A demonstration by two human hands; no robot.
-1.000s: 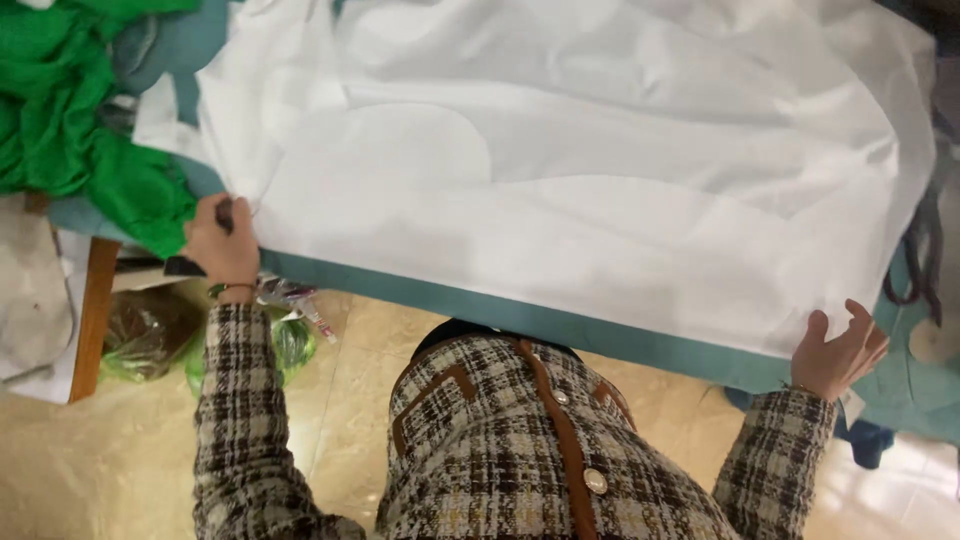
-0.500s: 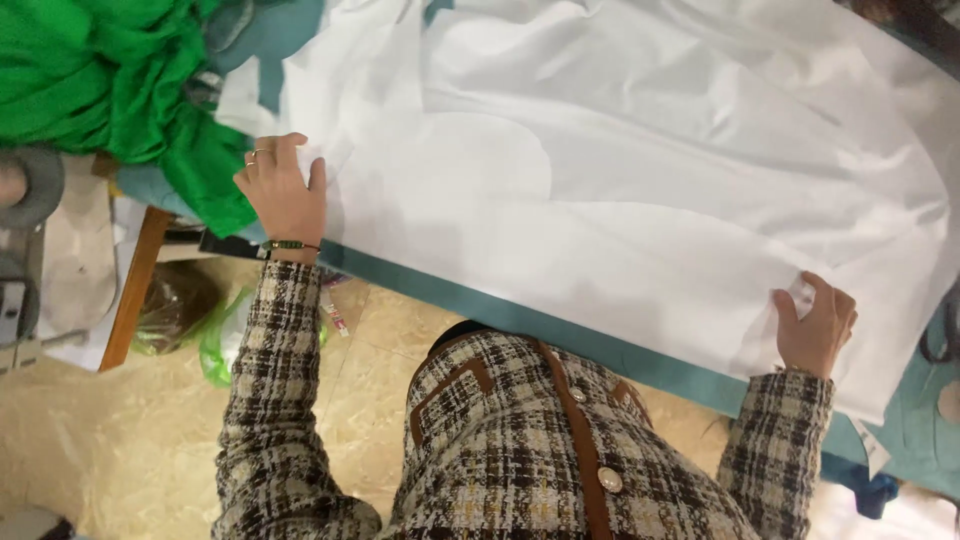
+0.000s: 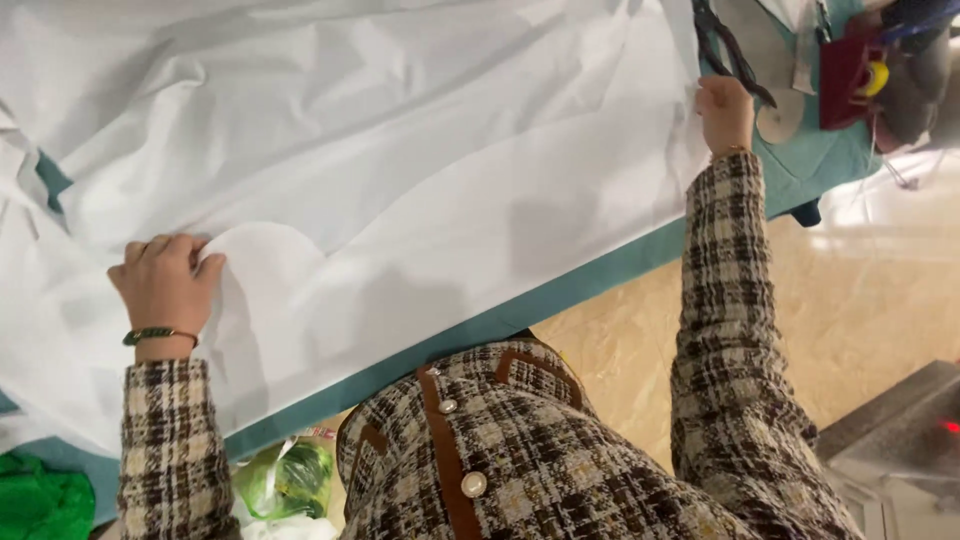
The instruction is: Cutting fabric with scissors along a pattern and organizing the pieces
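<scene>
A large white cloth (image 3: 400, 170) lies spread over a teal table (image 3: 560, 290), wrinkled and with a curved cut edge near its middle. My left hand (image 3: 165, 285) rests on the cloth at the left, fingers curled over a fold of it. My right hand (image 3: 725, 110) pinches the cloth's right edge near the table's far side. Both arms wear checked tweed sleeves, and a green bracelet sits on my left wrist.
Dark scissors (image 3: 725, 45) and a red pouch (image 3: 850, 70) lie on the table at the upper right. Green fabric (image 3: 40, 500) shows at the lower left, and a green plastic bag (image 3: 295, 480) sits on the tiled floor below the table edge.
The view has swung rightwards, so the green fabric slid out to the lower left. My left hand moved onto the cloth and my right hand rose to the cloth's far right edge.
</scene>
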